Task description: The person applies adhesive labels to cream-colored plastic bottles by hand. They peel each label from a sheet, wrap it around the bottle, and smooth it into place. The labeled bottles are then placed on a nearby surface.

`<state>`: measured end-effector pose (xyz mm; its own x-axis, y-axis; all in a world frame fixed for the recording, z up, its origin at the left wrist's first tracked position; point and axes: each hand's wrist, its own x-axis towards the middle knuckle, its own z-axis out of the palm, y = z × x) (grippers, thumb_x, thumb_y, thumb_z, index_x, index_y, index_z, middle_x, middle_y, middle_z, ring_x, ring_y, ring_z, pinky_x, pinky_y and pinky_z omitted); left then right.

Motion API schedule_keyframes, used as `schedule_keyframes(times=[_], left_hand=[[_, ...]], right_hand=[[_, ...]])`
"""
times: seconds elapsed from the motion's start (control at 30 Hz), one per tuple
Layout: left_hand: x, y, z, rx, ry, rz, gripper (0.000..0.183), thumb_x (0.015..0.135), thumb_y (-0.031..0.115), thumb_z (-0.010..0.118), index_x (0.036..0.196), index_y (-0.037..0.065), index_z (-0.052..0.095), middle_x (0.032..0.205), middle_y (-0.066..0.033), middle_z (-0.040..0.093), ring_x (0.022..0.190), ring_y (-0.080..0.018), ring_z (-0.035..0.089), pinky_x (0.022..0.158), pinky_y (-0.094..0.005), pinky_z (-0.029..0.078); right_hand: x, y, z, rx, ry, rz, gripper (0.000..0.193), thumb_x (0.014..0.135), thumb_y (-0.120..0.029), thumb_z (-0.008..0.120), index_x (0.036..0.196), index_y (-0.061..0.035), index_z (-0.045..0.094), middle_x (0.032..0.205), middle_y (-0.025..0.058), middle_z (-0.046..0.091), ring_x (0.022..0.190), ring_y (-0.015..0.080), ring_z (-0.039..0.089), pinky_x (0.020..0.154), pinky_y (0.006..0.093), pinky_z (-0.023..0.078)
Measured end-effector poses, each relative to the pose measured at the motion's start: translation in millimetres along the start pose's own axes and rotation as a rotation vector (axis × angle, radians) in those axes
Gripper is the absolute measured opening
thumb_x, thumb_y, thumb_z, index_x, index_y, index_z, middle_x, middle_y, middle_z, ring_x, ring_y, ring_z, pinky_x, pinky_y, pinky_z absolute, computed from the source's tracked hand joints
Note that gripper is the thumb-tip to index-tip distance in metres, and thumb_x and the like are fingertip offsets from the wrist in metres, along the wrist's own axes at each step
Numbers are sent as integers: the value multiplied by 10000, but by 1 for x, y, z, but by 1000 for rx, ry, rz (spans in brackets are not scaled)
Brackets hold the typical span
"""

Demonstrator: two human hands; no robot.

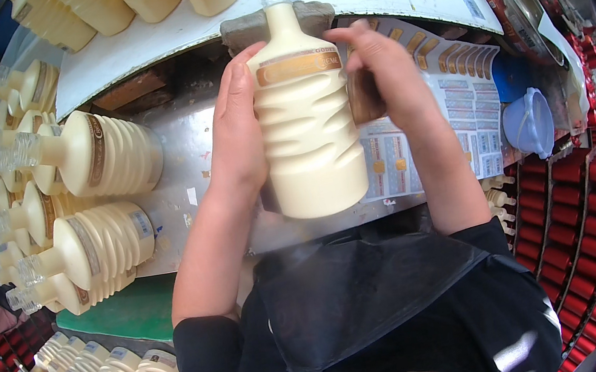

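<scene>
A cream-coloured bottle (pixel 310 138) with a ribbed body and clear threaded neck lies in front of me, neck pointing away. Around its shoulder runs a brown-and-gold label (pixel 298 65). My left hand (pixel 234 122) is cupped along the bottle's left side, fingers against it beside the label. At the label's right end, my right hand (pixel 379 60) has its fingers bent and apart, slightly blurred, with nothing visible between them. Whether its fingertips touch the bottle is hard to make out. A grey-brown padded support (pixel 238 33) sits under the bottle's neck end.
Several similar bottles (pixel 110 151) lie stacked at the left, with more at lower left. Printed label sheets (pixel 462 94) lie right of the bottle and on the white board (pixel 164 49) beyond. A small blue bucket (pixel 529 124) hangs at right near red racks (pixel 577 223).
</scene>
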<state>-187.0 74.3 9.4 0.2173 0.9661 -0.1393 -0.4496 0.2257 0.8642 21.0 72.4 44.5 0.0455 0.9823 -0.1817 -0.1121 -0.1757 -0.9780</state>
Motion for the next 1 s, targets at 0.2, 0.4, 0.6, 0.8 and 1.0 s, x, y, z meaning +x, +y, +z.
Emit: schedule_keyframes(times=[0.2, 0.4, 0.6, 0.8, 1.0], left_hand=[[1, -11, 2, 63, 105, 85, 294, 1106, 268, 498, 1280, 37, 551, 1165, -75, 646, 1051, -133, 629, 943, -309, 538], [0, -10, -9, -37, 154, 42, 250, 1074, 260, 559, 1204, 50, 597, 1088, -21, 633, 972, -83, 571, 902, -266, 480], [-3, -8, -13, -136, 190, 14, 250, 1097, 178, 484, 1193, -3, 628, 1109, -86, 684, 1035, -144, 646, 919, -311, 544], [-7, -8, -13, -298, 105, 16, 320, 1109, 248, 443, 1234, 21, 631, 1126, -84, 677, 1054, -175, 634, 963, -334, 507], [-9, -8, -15, -453, 81, -89, 489, 1135, 387, 343, 1308, 5, 595, 1229, -125, 643, 1167, -227, 615, 1028, -368, 477]], right_hand=[[-13, -8, 13, -300, 48, -389, 204, 921, -99, 732, 1096, 2, 704, 976, 59, 730, 896, 155, 693, 792, 255, 547], [-29, -15, 39, -932, 119, -1150, 192, 809, -49, 730, 1000, -48, 746, 901, 58, 741, 799, 188, 710, 738, 314, 557], [-40, -20, 59, -1158, 33, -1323, 256, 739, -18, 724, 993, -44, 749, 948, 73, 748, 851, 222, 737, 737, 322, 556], [-47, -24, 84, -1364, -208, -1248, 274, 719, -73, 697, 990, -42, 727, 985, 61, 726, 881, 201, 726, 772, 326, 540], [-46, -22, 99, -1572, -127, -1202, 290, 691, -105, 692, 974, -47, 715, 975, 72, 726, 881, 186, 728, 771, 317, 535]])
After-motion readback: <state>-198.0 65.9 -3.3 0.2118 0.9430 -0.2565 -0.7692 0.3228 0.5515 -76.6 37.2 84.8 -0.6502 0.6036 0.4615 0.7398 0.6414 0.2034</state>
